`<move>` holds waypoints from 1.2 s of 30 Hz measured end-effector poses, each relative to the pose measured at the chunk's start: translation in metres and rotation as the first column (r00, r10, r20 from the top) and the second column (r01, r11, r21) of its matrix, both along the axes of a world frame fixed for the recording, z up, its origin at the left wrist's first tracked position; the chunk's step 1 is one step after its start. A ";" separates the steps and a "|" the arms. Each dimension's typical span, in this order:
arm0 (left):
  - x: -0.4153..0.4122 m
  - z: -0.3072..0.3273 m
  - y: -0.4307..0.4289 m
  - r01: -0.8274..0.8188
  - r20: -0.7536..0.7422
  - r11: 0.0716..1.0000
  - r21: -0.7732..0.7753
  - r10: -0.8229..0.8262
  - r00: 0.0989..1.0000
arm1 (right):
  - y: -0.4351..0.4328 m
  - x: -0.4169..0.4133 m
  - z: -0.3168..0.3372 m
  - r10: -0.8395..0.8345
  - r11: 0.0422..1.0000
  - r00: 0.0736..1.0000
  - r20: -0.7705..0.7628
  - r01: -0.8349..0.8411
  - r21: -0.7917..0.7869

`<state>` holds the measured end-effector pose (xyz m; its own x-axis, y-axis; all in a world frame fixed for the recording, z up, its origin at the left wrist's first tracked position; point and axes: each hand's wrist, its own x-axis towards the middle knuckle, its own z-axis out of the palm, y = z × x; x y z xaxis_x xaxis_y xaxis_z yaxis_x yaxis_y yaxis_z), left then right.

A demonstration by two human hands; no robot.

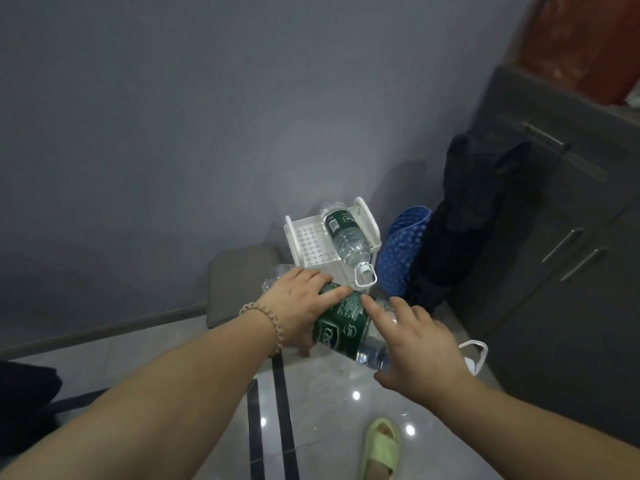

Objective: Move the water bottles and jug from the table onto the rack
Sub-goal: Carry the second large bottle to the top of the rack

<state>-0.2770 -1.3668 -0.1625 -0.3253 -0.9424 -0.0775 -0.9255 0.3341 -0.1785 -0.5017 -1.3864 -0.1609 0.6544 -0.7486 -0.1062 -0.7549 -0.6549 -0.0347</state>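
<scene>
My left hand [301, 299] grips the bottle [343, 334] at its label; my right hand [422, 344] lies flat, apparently, near the neck. Bottle held just short of the rack [311, 240]. Advise: keep level, lay beside the racked bottle [346, 237].

On the rack [308, 237] a lying bottle [346, 237] fills the right side; the left half is bare, open from above. A blue basket [403, 251] crowds its right, a grey seat [239, 278] its left; the held bottle [343, 327] hangs just before it
</scene>
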 end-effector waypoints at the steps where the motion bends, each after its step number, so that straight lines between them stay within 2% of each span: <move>1: 0.006 -0.002 -0.014 -0.009 0.011 1.000 0.008 0.009 1.000 | -0.016 0.007 -0.004 0.007 1.000 1.000 0.008 -0.007 0.003; 6: 0.033 -0.015 -0.090 -0.033 0.022 0.996 0.084 0.031 0.999 | -0.094 0.036 -0.027 0.006 0.998 1.000 0.022 -0.007 0.068; 14: 0.081 -0.047 -0.192 0.110 0.004 0.975 0.195 -0.113 0.994 | -0.165 0.083 -0.061 -0.123 0.972 0.992 0.033 0.114 0.205; 20: 0.131 -0.077 -0.281 0.293 -0.035 0.912 0.288 -0.296 0.955 | -0.209 0.137 -0.093 -0.305 0.920 0.952 0.010 0.291 0.262; 28: 0.190 -0.113 -0.374 0.510 -0.060 0.765 0.393 -0.532 0.845 | -0.242 0.218 -0.124 -0.523 0.794 0.851 0.034 0.472 0.383; 31: 0.204 -0.129 -0.392 0.552 -0.071 0.718 0.424 -0.581 0.811 | -0.248 0.239 -0.139 -0.567 0.758 0.823 0.041 0.501 0.418; 36: 0.218 -0.162 -0.408 0.576 -0.081 0.700 0.423 -0.603 0.793 | -0.258 0.261 -0.163 -0.635 0.700 0.772 0.025 0.561 0.442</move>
